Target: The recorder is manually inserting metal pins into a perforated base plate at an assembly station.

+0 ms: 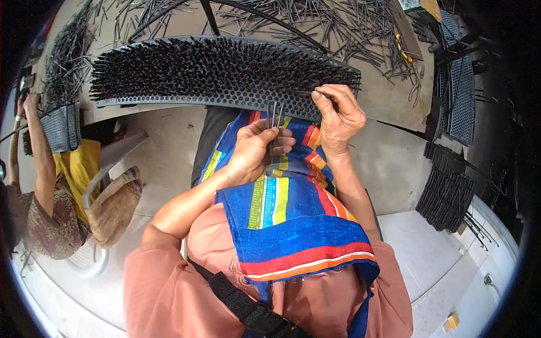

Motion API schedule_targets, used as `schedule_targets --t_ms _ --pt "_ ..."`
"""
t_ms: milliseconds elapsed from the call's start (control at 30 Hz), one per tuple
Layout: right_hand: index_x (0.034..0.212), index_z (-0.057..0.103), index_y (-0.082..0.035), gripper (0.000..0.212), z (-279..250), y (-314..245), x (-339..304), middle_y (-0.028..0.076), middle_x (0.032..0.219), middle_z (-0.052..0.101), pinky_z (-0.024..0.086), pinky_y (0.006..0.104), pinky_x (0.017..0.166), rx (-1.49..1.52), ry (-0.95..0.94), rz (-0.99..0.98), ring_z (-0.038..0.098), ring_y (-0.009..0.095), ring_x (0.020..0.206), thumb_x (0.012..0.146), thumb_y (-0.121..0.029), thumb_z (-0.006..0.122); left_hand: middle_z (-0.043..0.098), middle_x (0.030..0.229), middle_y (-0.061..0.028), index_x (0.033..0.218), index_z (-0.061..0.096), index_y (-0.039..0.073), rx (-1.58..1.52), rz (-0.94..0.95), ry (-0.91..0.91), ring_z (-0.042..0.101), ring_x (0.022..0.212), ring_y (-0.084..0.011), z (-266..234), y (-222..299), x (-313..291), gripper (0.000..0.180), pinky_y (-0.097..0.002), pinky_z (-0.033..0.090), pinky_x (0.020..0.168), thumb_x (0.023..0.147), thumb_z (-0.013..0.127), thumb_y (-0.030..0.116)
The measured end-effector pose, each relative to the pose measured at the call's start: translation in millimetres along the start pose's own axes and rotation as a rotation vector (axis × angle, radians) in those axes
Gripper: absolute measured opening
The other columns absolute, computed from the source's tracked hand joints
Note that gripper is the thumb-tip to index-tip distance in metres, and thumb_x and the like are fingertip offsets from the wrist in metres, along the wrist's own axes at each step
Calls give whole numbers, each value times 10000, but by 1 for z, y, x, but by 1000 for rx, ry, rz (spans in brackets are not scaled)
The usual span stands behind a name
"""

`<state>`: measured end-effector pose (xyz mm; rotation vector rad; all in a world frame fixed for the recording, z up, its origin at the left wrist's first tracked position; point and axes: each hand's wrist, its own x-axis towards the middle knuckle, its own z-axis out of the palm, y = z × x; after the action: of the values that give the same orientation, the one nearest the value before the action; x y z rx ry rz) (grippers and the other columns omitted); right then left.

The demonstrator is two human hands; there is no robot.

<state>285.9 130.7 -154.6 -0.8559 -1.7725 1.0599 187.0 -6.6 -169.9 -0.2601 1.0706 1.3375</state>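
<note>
A long, curved black perforated plate [236, 100] lies across the near edge of the table in front of me. Rows of dark upright rods [214, 65] fill most of its holes, leaving a bare strip of holes along the near side. My left hand [260, 145] is closed around several thin dark metal rods [274, 117], held upright just below the plate's near edge. Over the plate's right part, my right hand [341, 116] pinches a thin dark rod between thumb and fingers; the fingers partly hide it.
Loose dark rods [360, 36] are strewn over the brown tabletop [403, 107], with yellow-handled pliers [403, 49] among them. Black bars cross behind the plate. Perforated panels [463, 79] and rod bundles [445, 191] are at right. At left, a co-worker's arms [42, 146] reach toward another perforated piece [59, 129].
</note>
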Motion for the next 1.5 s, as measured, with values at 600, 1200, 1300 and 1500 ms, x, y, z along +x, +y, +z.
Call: schedule_targets --t_ms 600,1200,1300,1500 --pt "810 697 15 121 11 4 -2 90 734 632 451 266 525 -232 -163 -107 587 155 605 703 41 748 677 937 -141 1094 576 -24 4 -55 -40 687 772 -200 2 -3 -2 179 -311 588 679 962 478 47" --pt "798 681 3 53 -46 8 -24 0 688 645 395 201 492 453 -309 697 540 37 575 791 -36 716 690 947 -145 1074 621 -54 211 -180 -321 694 772 -196 37 2 1 201 -291 582 709 957 512 69" --pt "818 681 -11 41 -63 15 -20 -10 672 622 334 184 463 554 -296 771 467 24 514 794 -30 709 692 952 -161 1057 621 -59 194 -204 -335 700 774 -210 53 2 2 206 -303 588 703 964 495 75" --pt "855 674 16 74 -79 24 0 17 741 618 327 194 470 421 274 412 442 39 522 820 -36 714 687 948 -181 1070 596 -64 191 -109 -146 697 782 -236 67 -7 17 265 -324 590 695 992 434 129"
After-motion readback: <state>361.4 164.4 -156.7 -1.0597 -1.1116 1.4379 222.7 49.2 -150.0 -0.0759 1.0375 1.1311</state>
